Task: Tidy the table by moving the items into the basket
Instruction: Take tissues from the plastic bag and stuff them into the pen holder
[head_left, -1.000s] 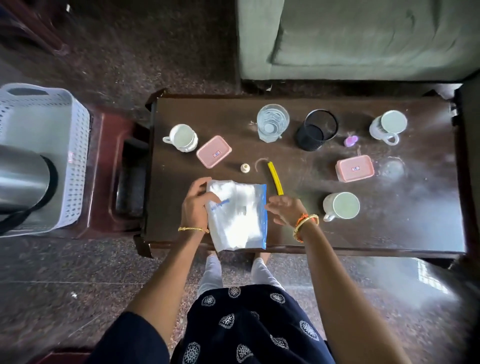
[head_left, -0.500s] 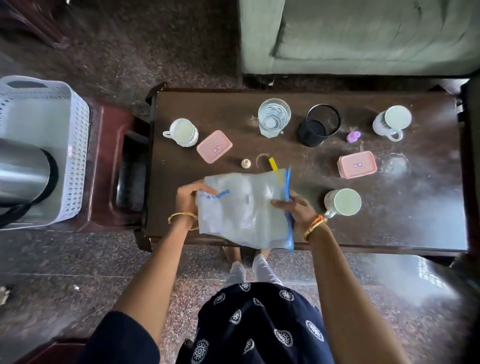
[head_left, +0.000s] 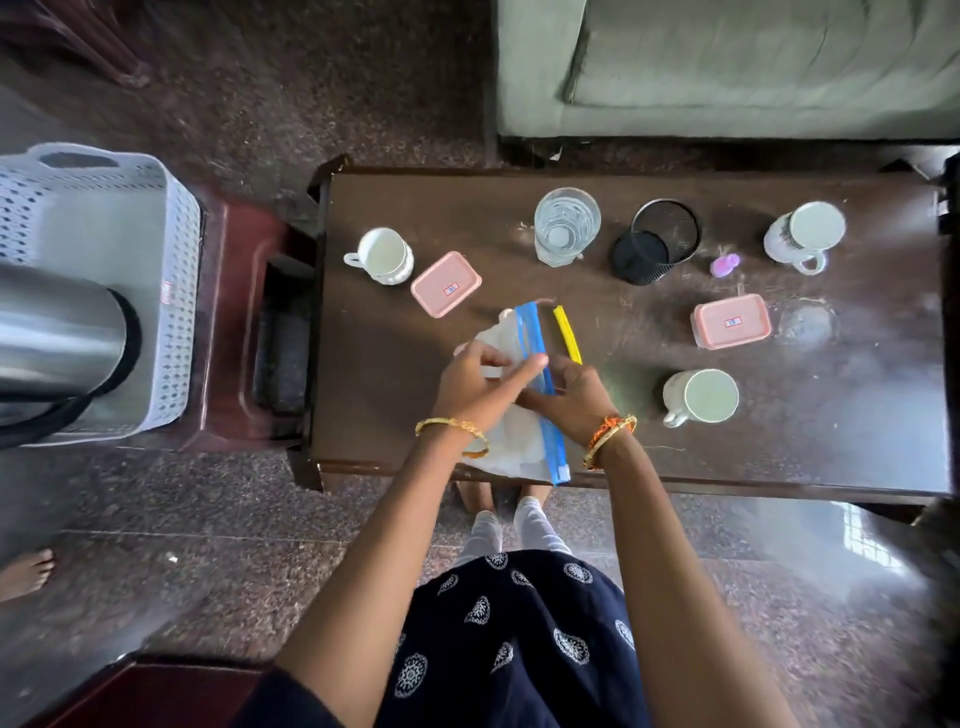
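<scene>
A clear zip bag (head_left: 519, 447) with a blue seal strip lies folded at the front edge of the dark wooden table (head_left: 779, 441). My left hand (head_left: 483, 387) grips the folded bag, fingers over the blue strip. My right hand (head_left: 574, 397) holds the bag from the right side, meeting the left hand. The white perforated basket (head_left: 176, 291) stands on a red stool to the left, with a steel flask (head_left: 57, 338) in it.
On the table stand three white mugs (head_left: 384, 254) (head_left: 805, 236) (head_left: 701, 397), two pink lidded boxes (head_left: 445, 283) (head_left: 731, 320), a glass (head_left: 566, 226), a black mesh cup (head_left: 657, 241), a yellow strip (head_left: 566, 332) and a small purple item (head_left: 724, 265). A green sofa (head_left: 727, 67) sits behind.
The bag was spread wide between both hands; it is now folded narrow, with the blue strip on top and my hands brought together over it.
</scene>
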